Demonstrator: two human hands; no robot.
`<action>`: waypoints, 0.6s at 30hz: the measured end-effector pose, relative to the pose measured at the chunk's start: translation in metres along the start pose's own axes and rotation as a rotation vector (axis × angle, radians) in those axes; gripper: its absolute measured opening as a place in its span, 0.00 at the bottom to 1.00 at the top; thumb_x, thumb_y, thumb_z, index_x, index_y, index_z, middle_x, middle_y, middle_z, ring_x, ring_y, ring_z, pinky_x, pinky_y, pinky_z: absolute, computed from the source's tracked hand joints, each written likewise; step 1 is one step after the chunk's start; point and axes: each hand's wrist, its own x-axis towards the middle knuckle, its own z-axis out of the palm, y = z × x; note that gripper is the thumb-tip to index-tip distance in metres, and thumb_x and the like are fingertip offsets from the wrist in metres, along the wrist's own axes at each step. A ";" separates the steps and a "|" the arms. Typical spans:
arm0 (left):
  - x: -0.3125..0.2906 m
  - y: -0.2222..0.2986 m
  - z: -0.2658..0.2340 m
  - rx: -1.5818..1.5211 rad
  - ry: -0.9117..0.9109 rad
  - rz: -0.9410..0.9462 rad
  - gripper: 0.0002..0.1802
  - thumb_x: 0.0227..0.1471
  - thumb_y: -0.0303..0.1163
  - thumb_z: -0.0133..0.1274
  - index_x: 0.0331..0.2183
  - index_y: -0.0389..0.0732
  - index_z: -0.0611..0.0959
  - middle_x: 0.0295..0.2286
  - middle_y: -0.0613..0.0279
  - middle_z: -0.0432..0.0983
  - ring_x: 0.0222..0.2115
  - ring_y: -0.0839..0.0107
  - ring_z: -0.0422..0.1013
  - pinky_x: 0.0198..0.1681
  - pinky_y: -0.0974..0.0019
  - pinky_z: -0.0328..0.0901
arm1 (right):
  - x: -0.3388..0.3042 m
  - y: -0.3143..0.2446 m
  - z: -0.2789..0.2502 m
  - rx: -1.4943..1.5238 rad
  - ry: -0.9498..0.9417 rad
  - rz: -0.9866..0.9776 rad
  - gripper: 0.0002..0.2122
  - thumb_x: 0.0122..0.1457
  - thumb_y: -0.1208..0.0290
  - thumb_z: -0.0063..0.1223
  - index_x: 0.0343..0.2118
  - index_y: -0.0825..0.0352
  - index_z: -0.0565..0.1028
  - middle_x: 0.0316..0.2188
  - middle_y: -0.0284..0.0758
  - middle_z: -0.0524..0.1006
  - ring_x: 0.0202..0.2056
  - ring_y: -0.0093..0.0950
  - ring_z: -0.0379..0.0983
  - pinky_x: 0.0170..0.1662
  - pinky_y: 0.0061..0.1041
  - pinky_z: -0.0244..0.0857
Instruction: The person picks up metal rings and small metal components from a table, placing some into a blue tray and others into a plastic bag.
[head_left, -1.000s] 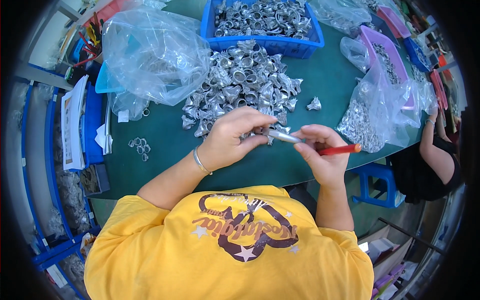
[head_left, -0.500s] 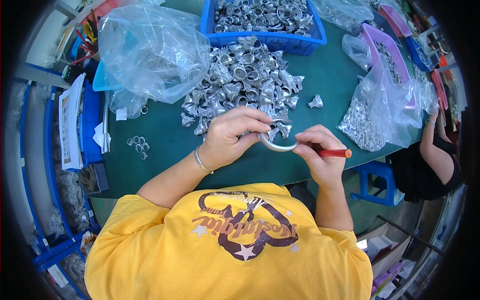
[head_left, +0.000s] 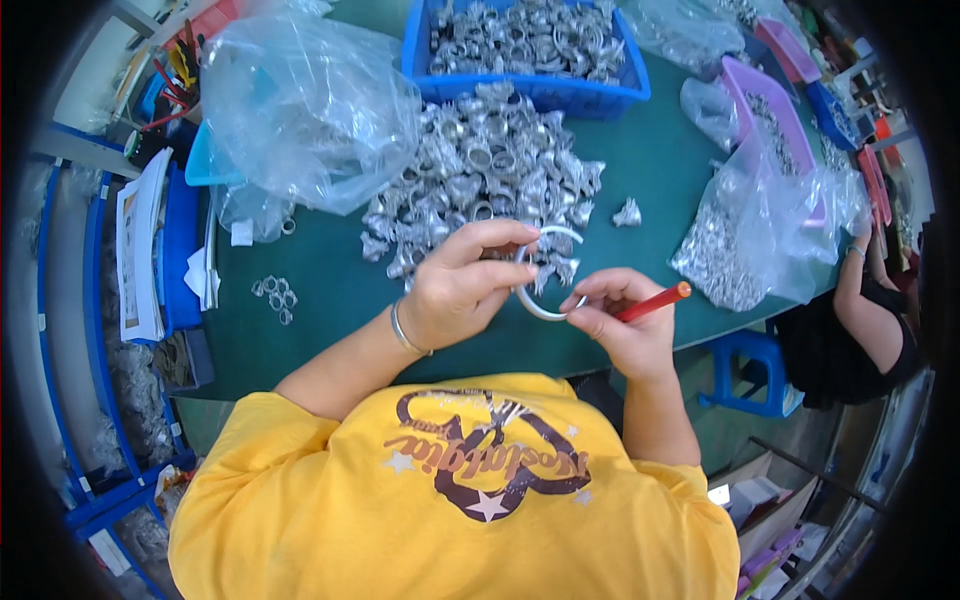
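Note:
A silver open cuff bangle [head_left: 534, 306] is held over the near edge of a heap of metal rings. My left hand [head_left: 455, 285] pinches its left side between thumb and fingers. At the bangle's lower right end, the thumb and fingertips of my right hand [head_left: 635, 325] are closed on it. The same right hand has a red pen-like stick [head_left: 655, 302] tucked in it, its orange end pointing up and right. Beyond the hands lies the heap of chunky silver rings [head_left: 485, 160], with a single ring [head_left: 628, 213] apart to its right.
Behind the heap stands a blue bin [head_left: 530, 88] full of metal pieces. Clear plastic bags [head_left: 300, 110] lie left; a bag of parts [head_left: 720, 255] and a pink tray [head_left: 735, 75] are right. Several small rings [head_left: 275, 295] lie left. Another person's arm [head_left: 865, 310] shows far right.
The bangle has turned so its round opening shows more. My left fingers have shifted on it; my right hand has moved slightly down and left, and the red stick tilts up more.

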 end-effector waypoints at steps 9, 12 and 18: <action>0.013 -0.001 -0.001 0.012 0.017 -0.160 0.22 0.44 0.16 0.50 0.44 0.35 0.71 0.42 0.52 0.71 0.42 0.67 0.71 0.44 0.67 0.67 | 0.034 -0.024 -0.020 -0.173 0.200 0.071 0.09 0.49 0.87 0.54 0.35 0.73 0.73 0.27 0.36 0.76 0.27 0.24 0.75 0.31 0.18 0.69; 0.014 -0.010 -0.010 0.336 0.081 -0.100 0.20 0.38 0.19 0.54 0.39 0.36 0.75 0.42 0.51 0.72 0.45 0.54 0.69 0.49 0.56 0.62 | 0.072 -0.051 -0.030 -0.384 0.282 0.036 0.08 0.48 0.85 0.55 0.33 0.73 0.73 0.24 0.36 0.76 0.26 0.25 0.76 0.30 0.19 0.68; 0.006 -0.021 -0.005 0.566 -0.173 -0.321 0.29 0.42 0.33 0.57 0.48 0.39 0.70 0.55 0.52 0.58 0.57 0.54 0.53 0.55 0.45 0.51 | 0.165 -0.088 -0.062 -0.626 0.386 -0.134 0.08 0.48 0.83 0.54 0.33 0.75 0.73 0.22 0.34 0.75 0.26 0.24 0.76 0.29 0.19 0.65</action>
